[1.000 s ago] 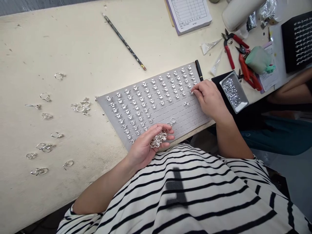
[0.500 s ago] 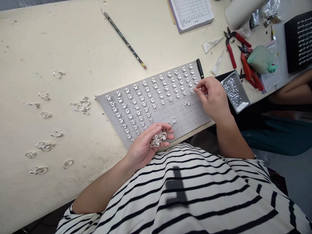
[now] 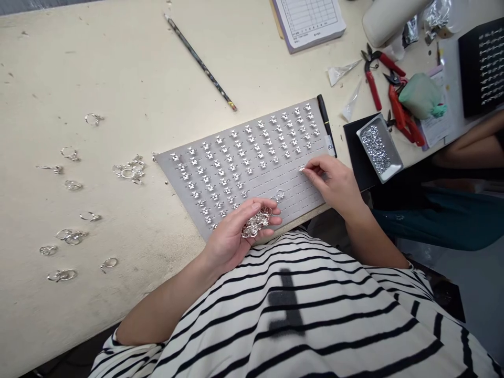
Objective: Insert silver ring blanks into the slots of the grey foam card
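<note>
Clock positions are read from the centre of the gray board (image 3: 299, 197), with 12 o'clock toward the far table edge. The board lies on a cream work table (image 3: 79, 79). Its upper rows are filled with small silver rings (image 3: 244, 147); its lower slots are mostly bare.

Right hand (image 3: 334, 184), at 3 o'clock: thumb and forefinger are pinched closed on a single silver piece (image 3: 302, 168), which sits on the board just below the filled rows. The remaining fingers are loosely curled. Left hand (image 3: 240, 231), at 6 o'clock: the fingers curl over a tangled bunch of rings (image 3: 255, 223) cupped in the palm, with the hand at the board's near edge. One lone ring (image 3: 280, 195) stands in a slot just beyond the left fingertips.

Step in hand, as judged: seating rings in the board slots one at a time, supplied from the left-hand bunch. The next move calls for pressing the pinched piece squarely into its slot, in line with the row above.

Also on the table: loose rings (image 3: 128, 170) at 9 o'clock, a pencil (image 3: 200, 62) at 12 o'clock, red-handled pliers (image 3: 372, 79) at 2 o'clock, and a metal tray of tiny stones (image 3: 380, 149) at 3 o'clock.
</note>
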`<move>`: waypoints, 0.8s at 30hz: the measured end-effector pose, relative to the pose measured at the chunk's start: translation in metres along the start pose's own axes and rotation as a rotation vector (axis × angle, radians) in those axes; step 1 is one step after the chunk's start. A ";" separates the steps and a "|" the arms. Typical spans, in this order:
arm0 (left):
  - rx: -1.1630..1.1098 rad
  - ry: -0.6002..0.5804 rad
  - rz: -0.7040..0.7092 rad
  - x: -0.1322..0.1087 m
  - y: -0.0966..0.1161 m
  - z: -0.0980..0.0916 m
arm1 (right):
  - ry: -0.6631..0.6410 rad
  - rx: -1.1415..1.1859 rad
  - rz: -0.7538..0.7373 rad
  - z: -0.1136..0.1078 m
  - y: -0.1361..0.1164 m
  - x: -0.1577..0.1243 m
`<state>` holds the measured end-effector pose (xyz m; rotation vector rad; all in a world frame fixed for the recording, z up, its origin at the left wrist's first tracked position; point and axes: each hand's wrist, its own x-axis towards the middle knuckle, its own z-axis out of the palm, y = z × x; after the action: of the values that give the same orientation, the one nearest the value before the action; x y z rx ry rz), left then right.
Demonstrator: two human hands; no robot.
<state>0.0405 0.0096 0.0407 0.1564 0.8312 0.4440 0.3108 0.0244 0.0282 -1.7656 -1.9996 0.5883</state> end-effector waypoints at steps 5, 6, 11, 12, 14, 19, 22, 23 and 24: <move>0.001 0.002 -0.001 0.000 0.000 0.001 | 0.087 0.021 0.009 0.004 0.002 -0.007; 0.003 0.004 -0.001 0.000 -0.001 0.001 | 0.093 0.017 0.020 0.005 0.003 -0.006; 0.006 0.009 0.005 0.000 -0.001 0.002 | 0.123 -0.084 0.017 0.006 0.011 -0.002; 0.005 0.009 0.003 0.000 -0.001 0.001 | 0.118 -0.118 0.015 0.006 0.012 -0.001; 0.003 0.010 0.000 -0.001 -0.001 0.001 | 0.108 -0.165 0.017 0.004 0.012 -0.002; -0.007 0.015 0.001 0.000 -0.001 0.002 | 0.143 -0.161 0.061 0.008 0.006 -0.003; -0.009 0.026 -0.001 0.000 -0.001 0.003 | 0.143 -0.177 0.069 0.008 0.008 0.001; -0.011 0.029 -0.003 0.000 -0.001 0.003 | 0.146 -0.188 0.067 0.006 0.010 0.003; -0.013 0.030 -0.003 0.001 -0.001 0.003 | 0.156 -0.203 0.066 0.003 0.012 0.006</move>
<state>0.0431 0.0092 0.0419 0.1369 0.8579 0.4493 0.3183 0.0315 0.0191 -1.9373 -1.9571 0.2644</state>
